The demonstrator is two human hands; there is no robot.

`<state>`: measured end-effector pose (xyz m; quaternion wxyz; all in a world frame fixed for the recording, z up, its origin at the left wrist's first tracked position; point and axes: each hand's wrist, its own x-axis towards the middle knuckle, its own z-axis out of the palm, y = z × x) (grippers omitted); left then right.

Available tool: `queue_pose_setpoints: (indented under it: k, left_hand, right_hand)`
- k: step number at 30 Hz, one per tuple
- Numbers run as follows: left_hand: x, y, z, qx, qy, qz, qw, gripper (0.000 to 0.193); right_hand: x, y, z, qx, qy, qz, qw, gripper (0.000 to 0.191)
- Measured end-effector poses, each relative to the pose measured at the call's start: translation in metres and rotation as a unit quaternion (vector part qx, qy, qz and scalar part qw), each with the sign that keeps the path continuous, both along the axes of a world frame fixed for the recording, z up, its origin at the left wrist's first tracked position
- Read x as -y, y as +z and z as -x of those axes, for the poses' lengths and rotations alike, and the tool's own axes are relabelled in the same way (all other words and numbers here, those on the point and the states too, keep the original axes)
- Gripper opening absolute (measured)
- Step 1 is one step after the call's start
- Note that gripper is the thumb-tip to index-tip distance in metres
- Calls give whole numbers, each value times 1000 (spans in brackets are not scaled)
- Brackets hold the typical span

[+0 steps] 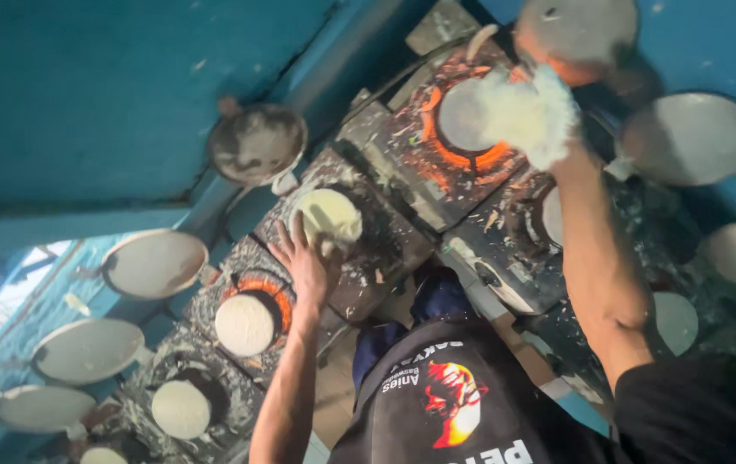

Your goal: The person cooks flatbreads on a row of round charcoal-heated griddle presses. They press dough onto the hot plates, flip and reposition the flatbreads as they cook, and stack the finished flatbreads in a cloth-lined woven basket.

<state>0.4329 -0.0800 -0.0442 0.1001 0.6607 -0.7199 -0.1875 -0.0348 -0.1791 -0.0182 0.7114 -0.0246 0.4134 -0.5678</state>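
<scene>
A dark apron with a red and yellow print [445, 399] is seen nearest the camera. Beyond it, the left hand [304, 262] is laid with fingers spread against a pale round lump of dough [329, 216] on the soot-blackened stove counter [385, 241]. Farther off, the right hand [533, 116] is closed around a ragged white mass of batter [523, 103], held just beside a round flat pan [464, 116] over a glowing orange burner ring [432, 137].
</scene>
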Motion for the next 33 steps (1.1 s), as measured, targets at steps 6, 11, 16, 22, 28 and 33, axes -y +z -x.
queue_pose_setpoints:
  k: [6, 11, 16, 22, 28, 33]
  left_hand:
    - [1, 106, -90, -330, 92, 71, 937, 44]
    - [-58, 165, -183, -183, -21, 93, 979, 35]
    - [-122, 93, -226, -60, -23, 41, 997, 32]
    - [-184, 17, -245, -110, -6, 58, 992, 29]
    - [-193, 14, -238, -166, 50, 37, 984, 36]
    - [-196, 4, -222, -137, 69, 57, 987, 37]
  right_hand:
    - [-28, -13, -152, -118, 211, 93, 966, 41]
    - [-47, -41, -287, -489, 410, 339, 691, 42]
    - [-74, -44, -407, -762, 343, 328, 441, 46]
    - [-142, -46, -408, -813, 276, 383, 340, 52]
    - [-99, -32, -406, -857, 299, 232, 349, 56]
    - [-126, -29, -432, -858, 320, 334, 223, 46]
